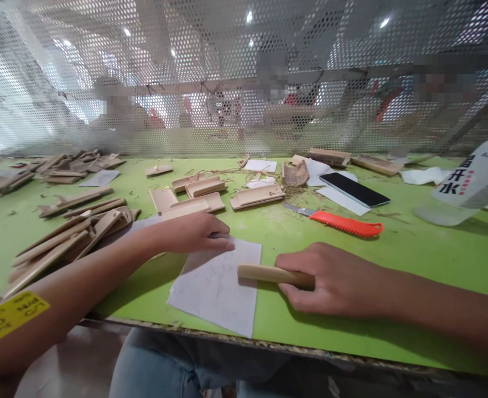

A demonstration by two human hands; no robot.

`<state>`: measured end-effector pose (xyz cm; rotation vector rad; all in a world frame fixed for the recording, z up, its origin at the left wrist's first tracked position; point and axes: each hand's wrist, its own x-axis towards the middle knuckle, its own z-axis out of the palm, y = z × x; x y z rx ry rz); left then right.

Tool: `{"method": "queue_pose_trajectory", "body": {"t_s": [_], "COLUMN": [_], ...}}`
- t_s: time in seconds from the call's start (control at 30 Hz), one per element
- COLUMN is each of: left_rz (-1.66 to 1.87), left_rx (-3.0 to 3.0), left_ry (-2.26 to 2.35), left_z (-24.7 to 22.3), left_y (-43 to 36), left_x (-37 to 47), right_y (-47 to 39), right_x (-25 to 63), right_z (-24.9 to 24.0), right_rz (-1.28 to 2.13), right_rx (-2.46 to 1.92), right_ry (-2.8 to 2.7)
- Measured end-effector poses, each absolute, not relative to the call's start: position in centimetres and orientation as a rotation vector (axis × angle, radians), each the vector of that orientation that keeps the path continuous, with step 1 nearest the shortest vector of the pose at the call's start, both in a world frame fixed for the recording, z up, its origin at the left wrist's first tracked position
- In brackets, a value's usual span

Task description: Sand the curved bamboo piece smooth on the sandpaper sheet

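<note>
My right hand (327,279) is closed around a piece of split bamboo (260,272). The bamboo's free end points left, over the right edge of a white paper sheet (214,293). Across the far side of that sheet lies my left hand (194,232), thumb and forefinger apart, with the thumb touching the paper; its other fingers are partly hidden. Beyond my right hand rests a utility knife (346,223) with an orange handle, its blade out and pointing left. Several cut bamboo pieces (257,196) lie just past my left hand.
Bamboo strips (67,249) are piled at the left on the green table (144,287). At the right are a phone (354,189) and a clear plastic bottle (455,188). Perforated mesh (211,72) stands behind the table, with blurred people beyond. The front table edge (294,349) is rough.
</note>
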<state>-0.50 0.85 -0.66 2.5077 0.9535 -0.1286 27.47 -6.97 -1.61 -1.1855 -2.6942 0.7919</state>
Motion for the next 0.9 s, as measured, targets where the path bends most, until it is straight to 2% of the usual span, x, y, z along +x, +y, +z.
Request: {"method": "queue_pose_trajectory", "body": {"t_s": [0.2, 0.33, 0.53, 0.73, 0.9], "left_rz": [-0.12, -0.109, -0.122, -0.112, -0.109], "left_rx": [2.513, 2.493, 2.498, 2.482, 2.491], "left_ry": [0.971, 0.96, 0.978, 0.977, 0.961], "left_z": [-0.42, -0.38, -0.36, -0.33, -0.5], "left_y": [0.59, 0.64, 0.55, 0.56, 0.67], "left_x": [-0.35, -0.35, -0.47, -0.21, -0.35], "right_y": [-6.55, -6.78, -6.48, -6.61, -6.48], "right_x": [27.42, 27.33, 27.46, 27.6, 27.62], "right_z": [-1.42, -1.33, -1.41, -1.56, -1.6], "right_rz": [0.664, 0.719, 0.659, 0.816, 0.741], "right_rx": [-1.335, -1.218, -1.351, -1.204, -1.276], "right_ry": [-2.629, -2.706, -2.624, -2.673, -2.62]}}
